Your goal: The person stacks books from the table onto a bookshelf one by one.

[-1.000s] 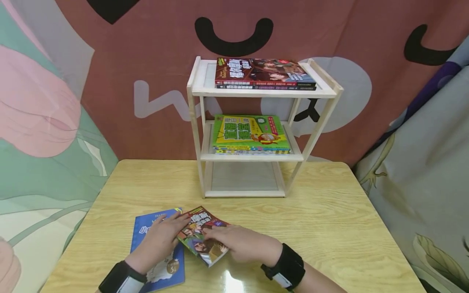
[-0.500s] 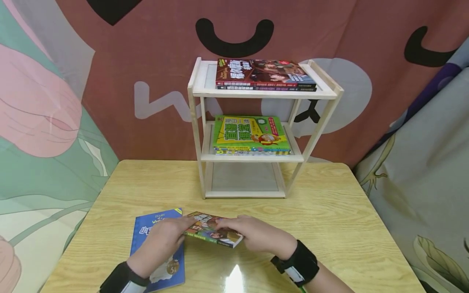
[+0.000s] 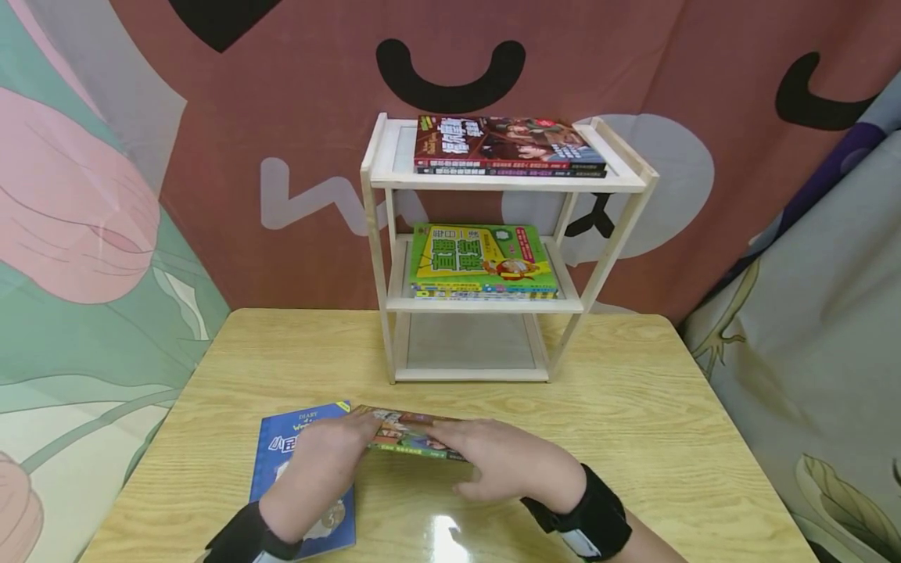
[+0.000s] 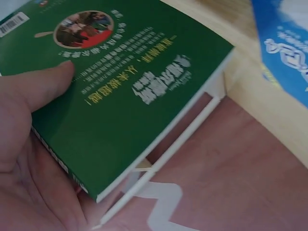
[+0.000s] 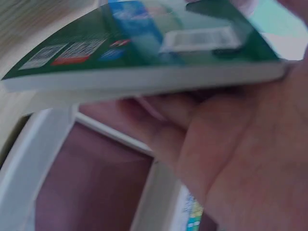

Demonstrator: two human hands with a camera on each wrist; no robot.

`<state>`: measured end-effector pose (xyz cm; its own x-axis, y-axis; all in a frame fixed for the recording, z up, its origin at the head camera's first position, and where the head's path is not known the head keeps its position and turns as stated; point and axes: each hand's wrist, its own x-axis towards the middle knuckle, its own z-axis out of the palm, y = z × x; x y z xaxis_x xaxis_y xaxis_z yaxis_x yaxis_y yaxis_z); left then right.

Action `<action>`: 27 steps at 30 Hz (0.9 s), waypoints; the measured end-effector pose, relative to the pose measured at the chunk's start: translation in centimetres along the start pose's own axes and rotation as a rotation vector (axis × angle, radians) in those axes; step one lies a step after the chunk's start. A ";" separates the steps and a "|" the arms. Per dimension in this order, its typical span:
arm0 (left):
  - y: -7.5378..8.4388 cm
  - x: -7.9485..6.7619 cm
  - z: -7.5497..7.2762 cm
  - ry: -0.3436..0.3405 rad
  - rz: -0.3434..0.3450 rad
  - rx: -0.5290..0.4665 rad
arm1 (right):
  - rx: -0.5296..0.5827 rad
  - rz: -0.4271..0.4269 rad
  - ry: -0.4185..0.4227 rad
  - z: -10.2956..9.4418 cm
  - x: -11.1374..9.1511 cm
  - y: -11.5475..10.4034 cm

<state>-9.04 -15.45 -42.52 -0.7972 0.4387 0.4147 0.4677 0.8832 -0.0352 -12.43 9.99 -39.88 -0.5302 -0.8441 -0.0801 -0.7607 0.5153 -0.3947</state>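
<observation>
A paperback book with a colourful picture cover is held tilted just above the table, in front of the shelf. My left hand grips its left end; in the left wrist view the thumb presses the dark green back cover. At its right end is my right hand, fingers laid along the picture cover and thumb held apart below. The right wrist view shows the book's white page edge and a barcode on the green back. Partly under my left forearm lies a blue book.
Behind the hands stands a three-level wooden shelf. Red-brown books lie on its top level, green and yellow books on the middle one. Printed curtains hang behind and beside the wooden table.
The picture-cover book has been lifted and turned from slanting on the table to a crosswise tilt. My right hand has shifted right and its thumb has spread away. The blue book stays put.
</observation>
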 end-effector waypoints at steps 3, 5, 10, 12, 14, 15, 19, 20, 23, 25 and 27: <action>0.5 0.3 -0.2 0.025 0.009 0.014 | -0.081 0.073 -0.003 -0.3 0.0 -0.7; 0.8 0.6 -0.2 0.043 0.020 0.026 | -0.118 0.101 0.023 -0.4 0.2 -1.2; 1.6 1.0 0.0 0.091 0.039 0.055 | -0.156 0.118 0.106 -0.3 0.7 -1.8; 1.9 1.1 0.0 0.102 0.042 0.061 | -0.162 0.132 0.127 -0.2 0.8 -1.8; 2.2 1.2 0.0 0.109 0.041 0.065 | -0.180 0.148 0.139 -0.2 0.9 -1.8; 2.2 1.3 0.0 0.104 0.043 0.064 | -0.188 0.149 0.149 -0.2 0.9 -1.8; 2.6 1.6 -0.1 0.134 0.072 0.085 | -0.214 0.151 0.168 0.1 1.1 -1.6; 2.7 1.7 -0.1 0.140 0.080 0.091 | -0.216 0.156 0.165 0.2 1.1 -1.6; 3.0 1.8 -0.1 0.153 0.091 0.102 | -0.216 0.177 0.151 0.3 1.1 -1.5; 3.0 1.9 -0.1 0.143 0.088 0.105 | -0.230 0.186 0.149 0.3 1.0 -1.5; 3.0 1.9 -0.2 0.128 0.080 0.090 | -0.249 0.192 0.148 0.3 0.8 -1.5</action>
<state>-9.03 -11.99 -41.63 -0.7010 0.4889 0.5192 0.4872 0.8600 -0.1521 -11.64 8.49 -39.60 -0.7073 -0.7068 0.0098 -0.7001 0.6986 -0.1479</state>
